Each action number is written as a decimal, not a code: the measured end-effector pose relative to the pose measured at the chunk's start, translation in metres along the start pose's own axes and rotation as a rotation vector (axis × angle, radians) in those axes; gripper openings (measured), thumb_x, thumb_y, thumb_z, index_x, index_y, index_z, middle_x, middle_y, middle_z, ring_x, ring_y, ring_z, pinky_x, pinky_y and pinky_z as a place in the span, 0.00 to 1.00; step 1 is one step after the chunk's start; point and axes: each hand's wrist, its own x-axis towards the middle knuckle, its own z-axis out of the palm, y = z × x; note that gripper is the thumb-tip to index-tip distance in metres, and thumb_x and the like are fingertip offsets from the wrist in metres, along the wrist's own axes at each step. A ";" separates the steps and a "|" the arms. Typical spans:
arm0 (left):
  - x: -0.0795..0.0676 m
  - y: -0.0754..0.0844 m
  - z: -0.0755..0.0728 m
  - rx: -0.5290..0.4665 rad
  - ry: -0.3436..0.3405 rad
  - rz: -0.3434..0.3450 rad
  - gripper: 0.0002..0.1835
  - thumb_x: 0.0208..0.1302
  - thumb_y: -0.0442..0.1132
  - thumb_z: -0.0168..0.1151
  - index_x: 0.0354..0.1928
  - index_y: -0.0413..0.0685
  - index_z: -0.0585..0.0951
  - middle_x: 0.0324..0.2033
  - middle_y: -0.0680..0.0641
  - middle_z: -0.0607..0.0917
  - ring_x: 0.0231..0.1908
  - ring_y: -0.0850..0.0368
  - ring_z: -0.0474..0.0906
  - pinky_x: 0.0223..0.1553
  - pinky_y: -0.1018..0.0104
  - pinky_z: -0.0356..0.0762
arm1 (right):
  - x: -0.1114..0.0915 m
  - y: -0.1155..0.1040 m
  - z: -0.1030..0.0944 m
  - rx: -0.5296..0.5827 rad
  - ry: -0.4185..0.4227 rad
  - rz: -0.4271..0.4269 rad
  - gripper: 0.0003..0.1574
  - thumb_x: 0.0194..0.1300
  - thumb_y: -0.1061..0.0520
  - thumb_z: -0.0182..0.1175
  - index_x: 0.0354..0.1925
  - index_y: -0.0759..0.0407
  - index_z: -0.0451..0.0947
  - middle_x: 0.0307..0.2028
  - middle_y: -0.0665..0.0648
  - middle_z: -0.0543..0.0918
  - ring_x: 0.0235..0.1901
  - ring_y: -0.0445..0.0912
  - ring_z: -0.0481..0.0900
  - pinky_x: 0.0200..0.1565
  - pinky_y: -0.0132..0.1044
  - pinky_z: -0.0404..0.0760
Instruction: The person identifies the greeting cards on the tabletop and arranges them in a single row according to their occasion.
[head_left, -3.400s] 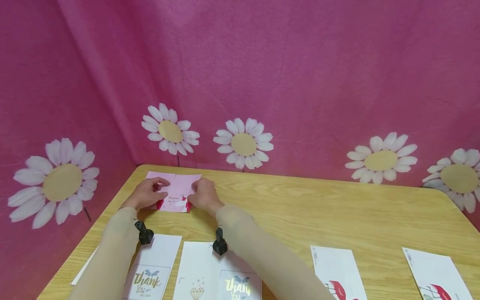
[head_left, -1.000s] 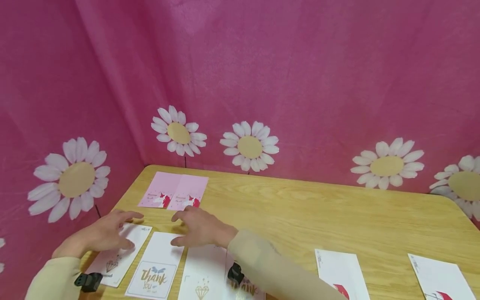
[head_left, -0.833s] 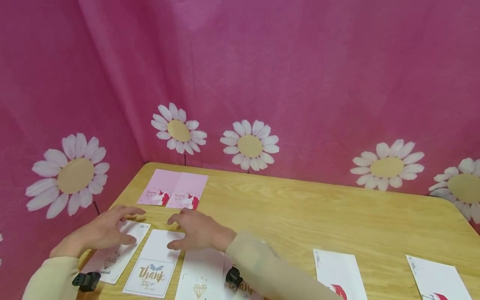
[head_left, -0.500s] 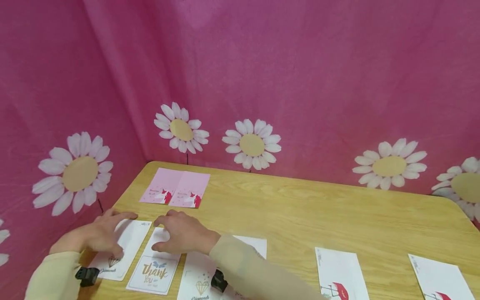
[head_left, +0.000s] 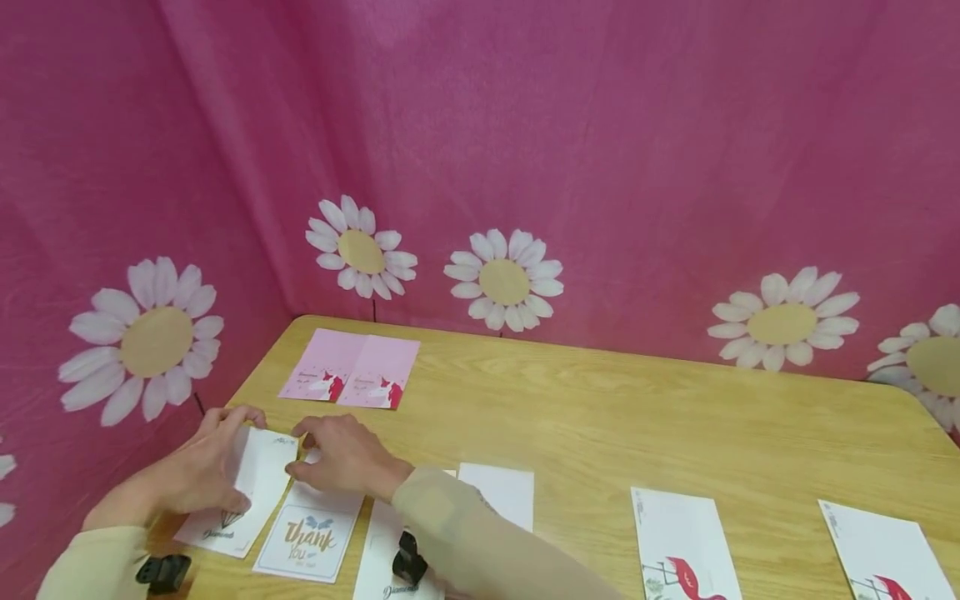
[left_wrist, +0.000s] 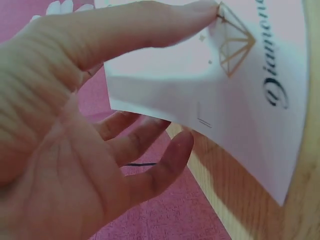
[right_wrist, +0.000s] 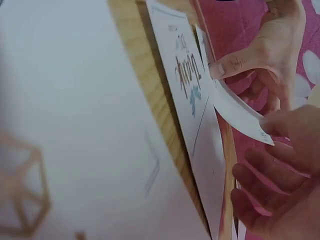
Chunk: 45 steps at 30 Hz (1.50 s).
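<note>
A white card with a diamond drawing and the word "Diamonds" (head_left: pixel 266 471) lies in both hands at the table's left side. My left hand (head_left: pixel 191 471) pinches its left edge, thumb on the printed face and fingers beneath; in the left wrist view the card (left_wrist: pixel 155 92) bends and its near corner rises off the wood. My right hand (head_left: pixel 348 454) pinches the far right corner between thumb and forefinger, as the right wrist view shows on the curved card (right_wrist: pixel 240 114). Under the right hand lies a white "Thank You" card (head_left: pixel 306 546), partly covered by its fingers.
Two pink cards (head_left: pixel 382 367) lie side by side at the far left corner. Another Diamonds card (head_left: pixel 382 554) and a white card (head_left: pixel 498 492) are partly hidden by the right forearm. Two flamingo cards (head_left: pixel 678 525) lie at the right. A pink daisy curtain (head_left: pixel 600 167) borders the table.
The two pink cards, earlier under my hands, now lie released. Both hands came nearer; the right then moved left across the Thank You card, and both now grip the leftmost Diamonds card.
</note>
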 end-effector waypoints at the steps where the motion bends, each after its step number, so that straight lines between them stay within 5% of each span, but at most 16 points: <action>1: -0.001 0.000 0.001 0.000 0.019 0.017 0.53 0.33 0.37 0.87 0.61 0.49 0.61 0.56 0.28 0.63 0.53 0.34 0.69 0.49 0.37 0.77 | 0.000 -0.001 0.000 0.023 0.008 0.009 0.22 0.67 0.47 0.67 0.57 0.49 0.82 0.44 0.44 0.88 0.40 0.31 0.80 0.41 0.19 0.74; 6: -0.006 0.002 0.006 0.012 0.083 0.051 0.56 0.34 0.38 0.87 0.66 0.49 0.61 0.56 0.32 0.69 0.54 0.40 0.66 0.50 0.43 0.76 | 0.000 -0.006 0.002 0.291 0.067 0.085 0.10 0.68 0.56 0.66 0.47 0.53 0.84 0.36 0.45 0.87 0.32 0.30 0.77 0.37 0.19 0.75; 12: -0.015 0.000 -0.003 -0.091 0.124 -0.032 0.63 0.46 0.39 0.82 0.78 0.43 0.49 0.57 0.30 0.75 0.49 0.44 0.80 0.42 0.59 0.80 | -0.004 -0.011 -0.003 0.775 0.113 0.255 0.04 0.68 0.63 0.64 0.41 0.55 0.79 0.27 0.48 0.82 0.25 0.44 0.86 0.30 0.32 0.86; 17: -0.021 -0.001 -0.009 -0.148 0.275 -0.039 0.44 0.57 0.37 0.76 0.73 0.39 0.63 0.45 0.41 0.84 0.35 0.71 0.79 0.33 0.73 0.78 | -0.008 -0.009 -0.012 0.971 0.176 0.306 0.05 0.69 0.64 0.63 0.41 0.56 0.79 0.29 0.52 0.82 0.28 0.57 0.90 0.33 0.44 0.89; 21: -0.022 0.002 -0.007 -0.182 0.349 -0.033 0.26 0.62 0.38 0.73 0.61 0.42 0.78 0.36 0.53 0.85 0.32 0.77 0.77 0.29 0.74 0.77 | -0.011 -0.004 -0.019 1.038 0.224 0.303 0.06 0.68 0.66 0.62 0.42 0.58 0.79 0.30 0.53 0.80 0.28 0.57 0.89 0.33 0.46 0.89; 27: -0.017 0.011 -0.006 -0.261 0.397 0.014 0.18 0.64 0.36 0.71 0.55 0.41 0.80 0.32 0.59 0.84 0.32 0.75 0.80 0.32 0.78 0.78 | -0.016 0.005 -0.026 1.118 0.260 0.318 0.07 0.68 0.66 0.63 0.44 0.59 0.79 0.33 0.55 0.80 0.24 0.46 0.86 0.35 0.49 0.89; 32: -0.010 0.023 -0.009 -0.335 0.440 0.070 0.16 0.67 0.35 0.69 0.54 0.39 0.80 0.33 0.55 0.87 0.33 0.74 0.82 0.35 0.81 0.78 | -0.021 0.012 -0.034 1.008 0.282 0.299 0.13 0.66 0.63 0.66 0.49 0.58 0.81 0.35 0.52 0.80 0.30 0.49 0.88 0.37 0.44 0.90; 39: 0.001 0.045 -0.005 -0.491 0.417 0.081 0.16 0.68 0.33 0.67 0.56 0.41 0.79 0.36 0.69 0.85 0.36 0.73 0.84 0.35 0.76 0.82 | -0.032 0.025 -0.042 0.916 0.303 0.283 0.19 0.66 0.63 0.67 0.54 0.57 0.78 0.39 0.53 0.82 0.31 0.45 0.87 0.38 0.44 0.90; 45: 0.016 0.064 0.003 -0.642 0.416 0.083 0.16 0.68 0.31 0.66 0.56 0.44 0.79 0.36 0.66 0.85 0.34 0.70 0.85 0.33 0.72 0.84 | -0.042 0.032 -0.050 0.820 0.299 0.309 0.22 0.67 0.62 0.66 0.57 0.55 0.76 0.38 0.54 0.81 0.29 0.47 0.85 0.35 0.41 0.90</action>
